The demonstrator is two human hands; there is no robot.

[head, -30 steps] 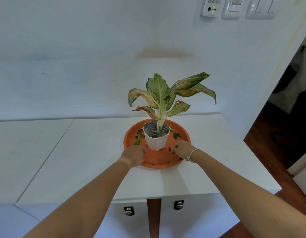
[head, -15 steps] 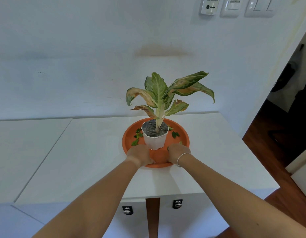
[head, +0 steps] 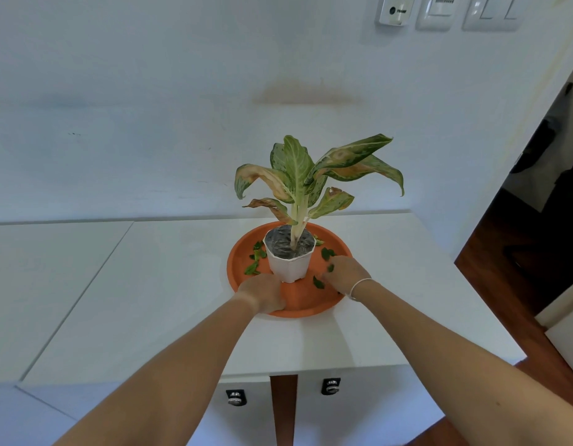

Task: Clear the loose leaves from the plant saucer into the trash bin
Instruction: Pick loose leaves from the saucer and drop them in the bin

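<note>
A: What worries us most here? The white pot (head: 290, 263) with its leafy plant (head: 306, 178) stands in the orange saucer (head: 338, 249), just beyond and between our two hands. It is top-heavy. If our left hand (head: 262, 296) nudges the pot's foot, which it sits right up against, the whole thing could tip and spill soil across the white table (head: 166, 284).

B: And the saucer itself?

A: Both hands rest inside its near rim, so pressing down there could tilt it or slide it toward the table edge in front of us.

B: How are the hands set?

A: Our right hand (head: 344, 273) is curled, fingertips down on the saucer floor, with a small green leaf (head: 330, 268) at its fingertips; we cannot tell if it is truly pinched. Our left hand is loosely closed, knuckles up; whether it holds anything we cannot tell.

B: What's in each container?

A: The saucer holds the pot and loose leaves: a cluster (head: 256, 257) beyond our left hand, one leaf (head: 327, 253) just past our right fingertips, one (head: 318, 282) between the hands. The pot holds dark soil and the plant stem.

B: The smaller risk?

A: Tiny leaves slipping from our fingers. No trash bin is in view, so carrying them may scatter some.
</note>
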